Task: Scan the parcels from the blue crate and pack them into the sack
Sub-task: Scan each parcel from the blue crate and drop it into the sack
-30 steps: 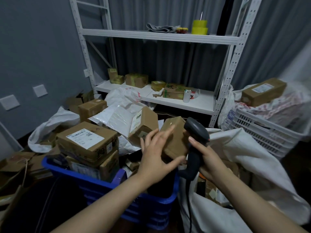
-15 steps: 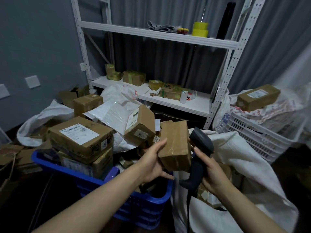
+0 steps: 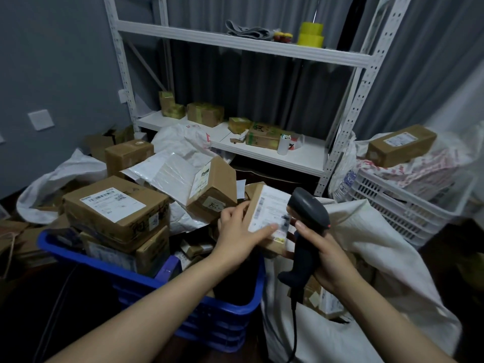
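Note:
My left hand [image 3: 239, 233] grips a small cardboard parcel [image 3: 267, 208], its white shipping label turned up toward me. My right hand [image 3: 324, 254] holds a dark handheld scanner [image 3: 307, 224] by its grip, the head right beside the label. The blue crate [image 3: 209, 307] stands below my left arm, piled with several cardboard parcels, the largest [image 3: 115, 208] at its left. The white sack [image 3: 379, 271] gapes open at the right, below the scanner, with a few parcels [image 3: 322, 299] visible inside.
White metal shelving [image 3: 262, 150] at the back carries several small boxes. A white plastic basket [image 3: 408, 205] at the right holds bags and a long box [image 3: 400, 145]. Loose boxes and white mailer bags [image 3: 167, 174] lie behind the crate. The scanner cable hangs down over the sack.
My left hand has turned the parcel so that its white label faces up, where bare cardboard showed before. The scanner has come closer to the parcel's label side.

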